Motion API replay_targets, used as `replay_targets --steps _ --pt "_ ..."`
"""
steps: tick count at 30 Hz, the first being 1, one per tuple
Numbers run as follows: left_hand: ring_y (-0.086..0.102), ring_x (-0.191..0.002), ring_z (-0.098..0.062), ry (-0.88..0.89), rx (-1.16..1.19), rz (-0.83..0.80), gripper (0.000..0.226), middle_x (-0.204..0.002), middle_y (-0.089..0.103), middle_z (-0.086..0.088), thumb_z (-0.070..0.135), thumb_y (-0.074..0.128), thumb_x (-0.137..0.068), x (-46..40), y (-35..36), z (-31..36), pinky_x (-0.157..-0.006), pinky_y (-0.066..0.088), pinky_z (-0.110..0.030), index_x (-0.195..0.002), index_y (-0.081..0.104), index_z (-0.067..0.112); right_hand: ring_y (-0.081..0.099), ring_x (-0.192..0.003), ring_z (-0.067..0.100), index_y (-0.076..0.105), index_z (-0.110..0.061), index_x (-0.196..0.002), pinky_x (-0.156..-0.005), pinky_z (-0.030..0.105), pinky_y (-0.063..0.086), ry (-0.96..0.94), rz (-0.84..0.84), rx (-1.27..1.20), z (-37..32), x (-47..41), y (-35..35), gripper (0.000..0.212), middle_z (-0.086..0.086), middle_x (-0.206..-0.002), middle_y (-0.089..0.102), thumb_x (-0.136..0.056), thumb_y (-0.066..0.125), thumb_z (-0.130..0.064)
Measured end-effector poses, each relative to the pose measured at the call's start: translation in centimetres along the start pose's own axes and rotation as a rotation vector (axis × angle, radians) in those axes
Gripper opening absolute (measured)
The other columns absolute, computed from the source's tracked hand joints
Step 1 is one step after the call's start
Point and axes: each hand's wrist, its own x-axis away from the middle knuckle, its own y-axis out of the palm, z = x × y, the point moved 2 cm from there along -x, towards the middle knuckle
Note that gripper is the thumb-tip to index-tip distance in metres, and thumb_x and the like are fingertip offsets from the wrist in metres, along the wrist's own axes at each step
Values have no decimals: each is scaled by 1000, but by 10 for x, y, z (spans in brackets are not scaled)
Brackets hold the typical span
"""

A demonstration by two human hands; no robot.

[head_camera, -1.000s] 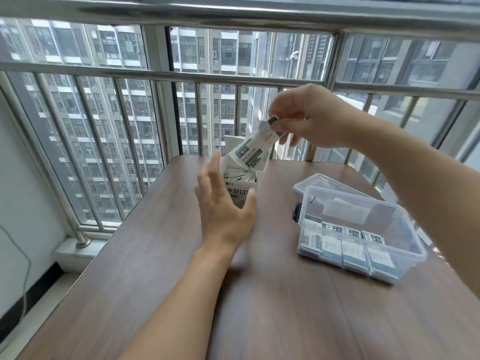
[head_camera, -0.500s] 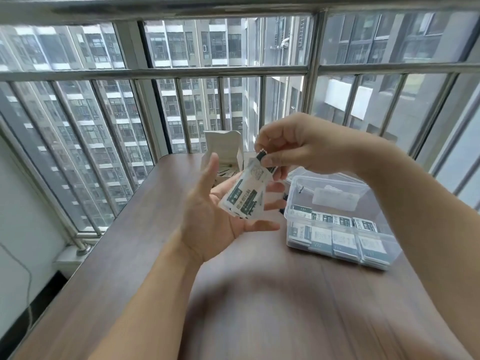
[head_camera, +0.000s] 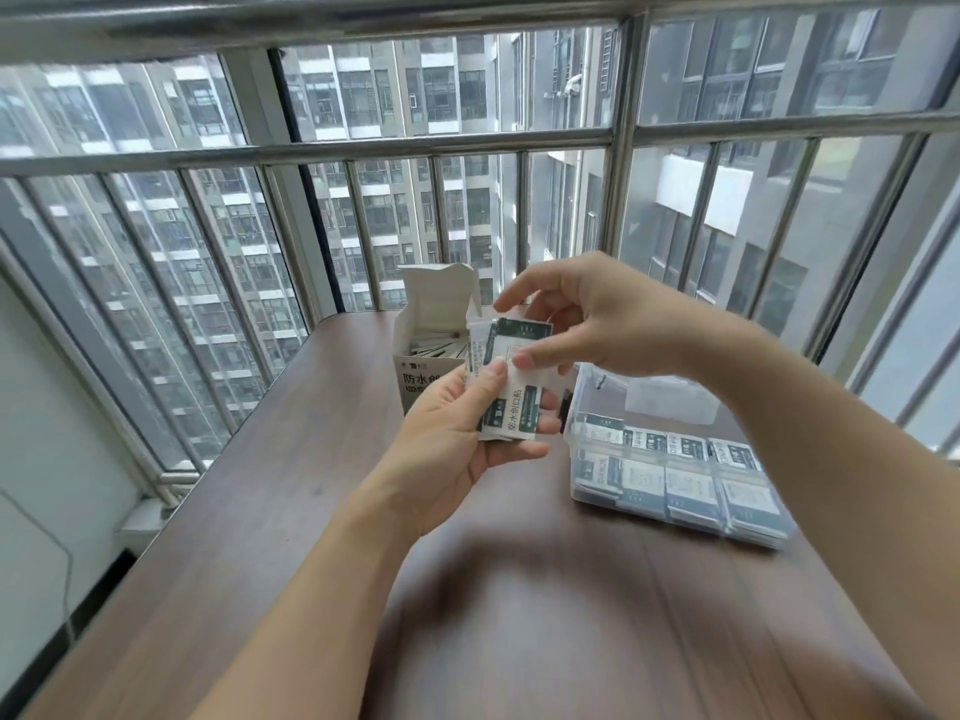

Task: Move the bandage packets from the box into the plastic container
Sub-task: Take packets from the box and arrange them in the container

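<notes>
A small stack of white and dark green bandage packets (head_camera: pixel 511 387) is held upright above the table, between the box and the container. My left hand (head_camera: pixel 457 433) grips the stack from below, thumb on its front. My right hand (head_camera: pixel 587 319) touches the stack's upper part with thumb and fingertips. The white cardboard box (head_camera: pixel 421 350) stands open behind my left hand, with more packets showing inside. The clear plastic container (head_camera: pixel 675 459) sits to the right, with rows of packets standing along its near wall.
The brown wooden table (head_camera: pixel 467 589) runs up to a metal window railing (head_camera: pixel 363 148) at the back. The container's clear lid (head_camera: pixel 670 400) lies behind the container. The table's left edge drops to a floor beside a white wall.
My right hand brought the packets from above the box down into my left palm. My left hand turned up and closed on them. Both hands now hold the stack.
</notes>
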Motion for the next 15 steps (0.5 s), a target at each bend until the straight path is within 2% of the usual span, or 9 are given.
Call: replay_targets --steps 4,7,11,13,15 --pt "62 -59 -19 11 -30 7 49 -79 67 -12 44 52 -90 -1 -1 -2 -44 52 -24 -117 57 3 74 -80 24 69 -15 -121 -73 39 64 -18 -2 46 -1 0 1 40 2 -94 76 -82 80 -9" --pt "58 -61 -26 -21 23 -26 63 -85 65 -18 57 33 -98 -2 -2 -2 -40 49 -27 -124 60 6 73 -81 24 71 -19 -117 -75 40 63 -19 17 72 -2 2 -1 36 -2 -94 77 -84 78 -7" --pt "50 -56 -22 -25 21 -15 53 -82 62 -16 46 26 -107 -2 -3 -4 -36 41 -24 -117 62 9 72 -80 23 70 -24 -118 -74 40 62 -19 28 102 -4 2 2 37 -2 -92 75 -85 77 -7" --pt "44 -51 -17 -30 13 -20 50 -78 58 -12 49 28 -106 -1 -3 -6 -35 35 -21 -114 61 12 72 -80 21 71 -27 -118 -73 40 63 -21 45 138 -5 1 4 37 -3 -94 74 -86 77 -10" --pt "37 -49 -13 -29 -19 -19 50 -73 53 -7 58 35 -100 -1 -4 -6 -35 28 -19 -110 62 17 71 -87 15 70 -32 -120 -79 37 62 -23 71 201 -7 1 9 39 -8 -108 70 -86 79 -17"
